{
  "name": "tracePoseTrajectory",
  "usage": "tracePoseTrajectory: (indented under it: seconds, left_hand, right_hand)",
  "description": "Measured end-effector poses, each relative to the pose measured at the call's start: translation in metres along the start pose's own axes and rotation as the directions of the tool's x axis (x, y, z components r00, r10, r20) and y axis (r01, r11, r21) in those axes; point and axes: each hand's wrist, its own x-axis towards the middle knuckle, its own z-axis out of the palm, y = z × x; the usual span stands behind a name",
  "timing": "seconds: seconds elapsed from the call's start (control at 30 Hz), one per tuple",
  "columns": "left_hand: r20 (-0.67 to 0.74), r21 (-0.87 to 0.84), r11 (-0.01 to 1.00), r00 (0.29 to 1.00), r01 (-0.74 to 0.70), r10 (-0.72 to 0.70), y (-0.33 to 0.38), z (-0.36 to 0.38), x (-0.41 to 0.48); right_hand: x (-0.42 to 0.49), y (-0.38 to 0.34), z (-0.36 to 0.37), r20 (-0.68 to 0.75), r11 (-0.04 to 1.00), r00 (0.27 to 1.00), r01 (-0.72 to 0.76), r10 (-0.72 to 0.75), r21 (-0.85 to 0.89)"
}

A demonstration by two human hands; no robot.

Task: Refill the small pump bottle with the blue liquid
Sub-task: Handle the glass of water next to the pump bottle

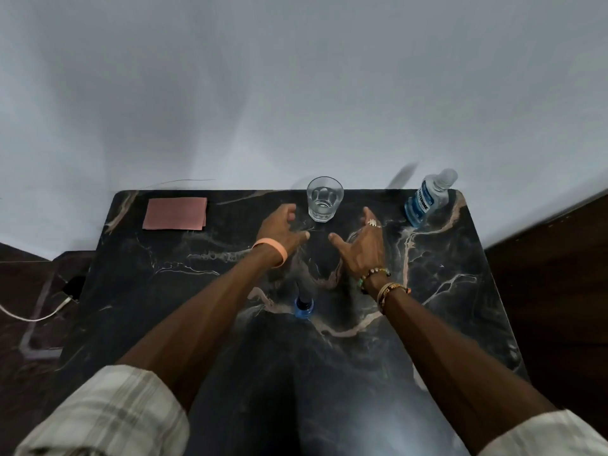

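A small blue pump bottle [304, 306] with a dark top stands near the middle of the black marble table [460, 307], between my forearms. A larger clear bottle of blue liquid [427, 200] with a clear cap stands at the far right corner. A clear drinking glass [325, 199] stands at the far edge, in the middle. My left hand [283, 230] hovers just left of the glass, fingers loosely spread, holding nothing. Just right of the glass is my right hand [363, 245], fingers relaxed and empty, a ring on one finger.
A pink folded cloth [176, 213] lies at the table's far left corner. A pale wall rises right behind the table. A white cable [33, 315] runs over the dark floor to the left. Dark wood [552, 258] borders the right side.
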Motion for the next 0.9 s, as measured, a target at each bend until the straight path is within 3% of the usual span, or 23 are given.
tracePoseTrajectory:
  seconds: [0.1,0.37,0.6,0.73,0.9]
  left_hand:
    - [0.016,0.011,1.0,1.0,0.019,-0.019,0.011,0.007,0.026]
    - [0.02,-0.062,0.996,0.998,-0.06,0.061,0.013,0.03,0.06]
    - [-0.068,-0.116,0.993,0.997,-0.034,0.026,0.015,0.037,0.065]
    - [-0.106,-0.17,0.983,0.993,-0.07,0.053,0.016,0.03,0.053]
    - [-0.182,-0.174,0.977,0.979,-0.127,0.095,0.02,0.001,0.027]
  right_hand:
    - [0.034,-0.009,0.005,0.054,0.999,0.997,-0.047,0.046,0.016]
    - [0.073,-0.025,0.023,0.182,1.0,0.983,0.004,-0.008,0.02]
    - [0.068,-0.035,0.028,0.144,0.998,0.989,-0.033,0.024,0.059]
    - [0.056,-0.043,0.023,0.118,0.991,0.992,0.033,-0.048,0.128]
    - [0.039,-0.071,0.015,0.143,0.994,0.987,0.069,-0.08,0.082]
